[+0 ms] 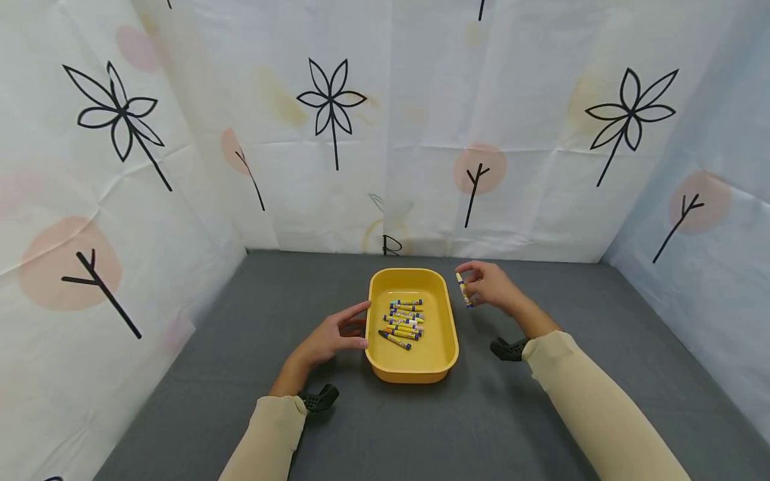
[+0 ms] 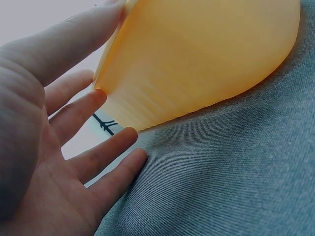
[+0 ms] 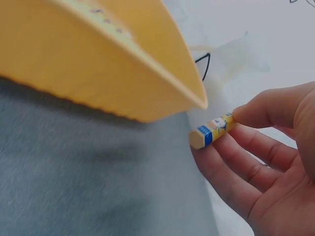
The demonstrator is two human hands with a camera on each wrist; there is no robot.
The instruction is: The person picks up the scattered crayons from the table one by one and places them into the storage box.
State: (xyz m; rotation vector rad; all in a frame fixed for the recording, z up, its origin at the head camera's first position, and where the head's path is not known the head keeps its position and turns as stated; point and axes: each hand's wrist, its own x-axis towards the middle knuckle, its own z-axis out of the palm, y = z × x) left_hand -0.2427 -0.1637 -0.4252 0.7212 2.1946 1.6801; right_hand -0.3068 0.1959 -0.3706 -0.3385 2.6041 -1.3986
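A yellow plastic tray point(image 1: 445, 361) stands on the grey cloth, with several crayons point(image 1: 397, 339) in yellow and blue wrappers lying in a loose column inside it. At the tray's left rim my left hand point(image 1: 329, 339) rests with its fingers spread and fairly straight; the thumb touches the rim in the left wrist view. To the right of the tray, my right hand point(image 1: 490, 286) pinches a single crayon point(image 3: 214, 132) between thumb and fingers. That crayon has a yellow wrapper with a blue band and a flat six-sided end. It is held apart from the tray's right side.
Grey cloth point(image 1: 301, 280) covers the table around the tray. White fabric point(image 1: 421, 200) with printed flowers and twigs hangs at the back and along both sides. Each wrist wears a dark strap point(image 1: 508, 349) below a beige sleeve point(image 1: 601, 401).
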